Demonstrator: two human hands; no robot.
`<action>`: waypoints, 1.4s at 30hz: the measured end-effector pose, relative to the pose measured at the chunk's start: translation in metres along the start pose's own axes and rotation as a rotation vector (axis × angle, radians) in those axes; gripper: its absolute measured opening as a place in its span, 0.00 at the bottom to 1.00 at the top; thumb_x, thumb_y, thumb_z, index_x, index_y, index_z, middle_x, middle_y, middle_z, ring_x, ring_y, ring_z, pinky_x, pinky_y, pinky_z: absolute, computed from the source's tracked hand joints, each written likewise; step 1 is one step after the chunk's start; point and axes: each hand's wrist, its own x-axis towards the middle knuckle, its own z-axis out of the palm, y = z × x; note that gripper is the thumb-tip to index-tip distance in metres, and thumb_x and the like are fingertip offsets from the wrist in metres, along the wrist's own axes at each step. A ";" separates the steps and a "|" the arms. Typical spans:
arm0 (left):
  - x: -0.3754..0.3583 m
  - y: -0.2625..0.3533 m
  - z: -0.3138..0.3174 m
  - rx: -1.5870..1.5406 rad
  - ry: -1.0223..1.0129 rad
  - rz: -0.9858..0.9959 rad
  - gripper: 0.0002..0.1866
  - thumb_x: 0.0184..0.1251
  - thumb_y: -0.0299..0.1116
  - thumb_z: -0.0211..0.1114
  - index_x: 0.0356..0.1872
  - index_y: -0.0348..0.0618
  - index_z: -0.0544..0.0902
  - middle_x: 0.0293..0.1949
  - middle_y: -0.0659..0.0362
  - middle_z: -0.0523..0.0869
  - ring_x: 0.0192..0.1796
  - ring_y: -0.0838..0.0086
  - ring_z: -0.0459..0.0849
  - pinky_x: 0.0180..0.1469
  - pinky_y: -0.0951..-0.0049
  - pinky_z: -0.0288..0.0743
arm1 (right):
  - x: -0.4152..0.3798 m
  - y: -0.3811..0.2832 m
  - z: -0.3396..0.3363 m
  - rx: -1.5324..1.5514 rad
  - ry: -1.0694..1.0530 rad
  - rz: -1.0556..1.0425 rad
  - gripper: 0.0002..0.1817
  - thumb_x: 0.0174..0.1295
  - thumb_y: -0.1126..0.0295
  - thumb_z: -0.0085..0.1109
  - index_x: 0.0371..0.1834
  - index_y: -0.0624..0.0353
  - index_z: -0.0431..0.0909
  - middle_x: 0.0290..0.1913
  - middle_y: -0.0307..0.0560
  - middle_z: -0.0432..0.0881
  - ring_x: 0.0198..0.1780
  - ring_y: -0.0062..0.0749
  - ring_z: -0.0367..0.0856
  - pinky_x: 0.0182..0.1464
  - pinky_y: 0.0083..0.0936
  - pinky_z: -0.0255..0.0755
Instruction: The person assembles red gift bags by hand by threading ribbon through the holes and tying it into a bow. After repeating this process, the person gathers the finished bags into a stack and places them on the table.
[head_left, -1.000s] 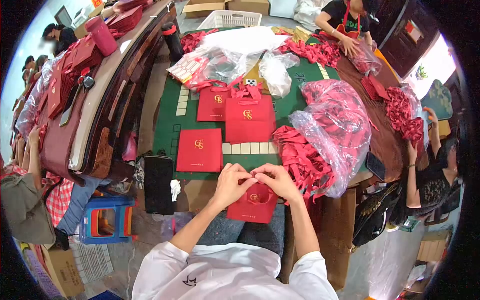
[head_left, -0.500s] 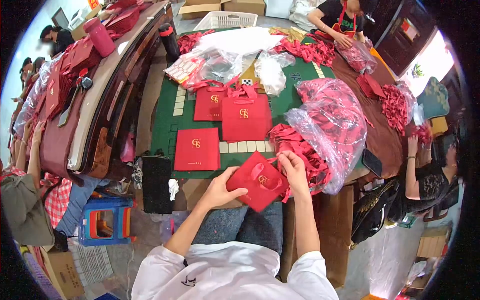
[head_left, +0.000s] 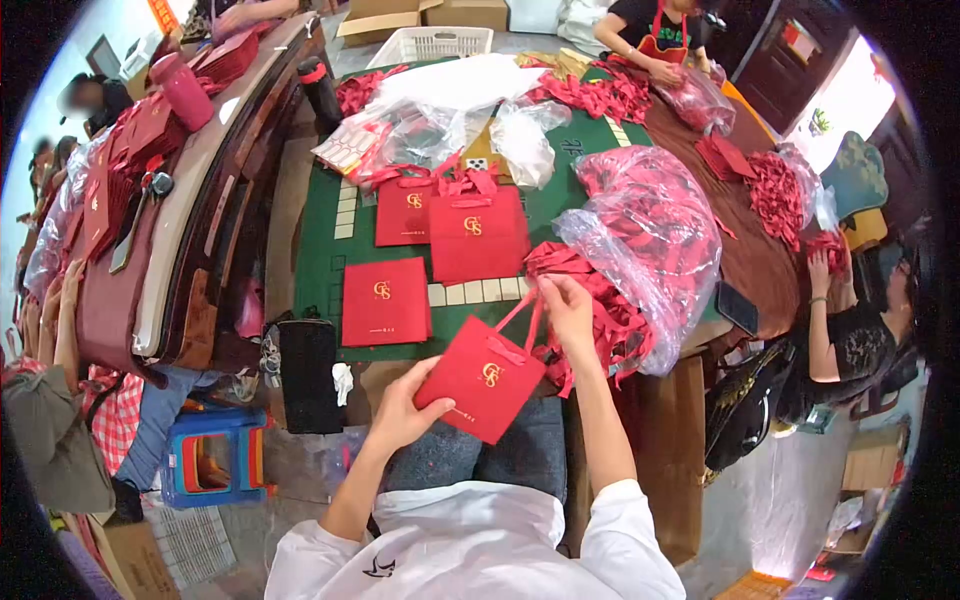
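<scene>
Head view: left hand (head_left: 402,412) grips lower corner of red gift bag (head_left: 482,378), centre frame, tilted, over lap. Right hand (head_left: 567,306) pinches bag's ribbon handle (head_left: 524,316) at top. Ribbon pile (head_left: 600,310) just right, spilling from plastic sack (head_left: 660,230). Finished bags (head_left: 478,236) upper centre on green table (head_left: 318,260).

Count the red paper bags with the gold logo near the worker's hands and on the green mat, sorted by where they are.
Held in the hands: 1, the red bag, left hand at its lower corner, right hand pulling its ribbon handle.
Lying flat on the green mat: 1, the flat bag.
With handles, farther on the mat: 2, the small bag and the large bag.
Total: 4.
</scene>
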 end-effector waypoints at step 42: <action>-0.003 -0.007 0.085 0.294 -0.069 0.252 0.23 0.59 0.34 0.74 0.56 0.43 0.81 0.48 0.52 0.84 0.48 0.59 0.82 0.50 0.60 0.76 | -0.188 0.023 -0.019 -0.007 0.035 0.170 0.04 0.68 0.72 0.63 0.41 0.60 0.82 0.30 0.31 0.81 0.30 0.12 0.74 0.33 0.16 0.69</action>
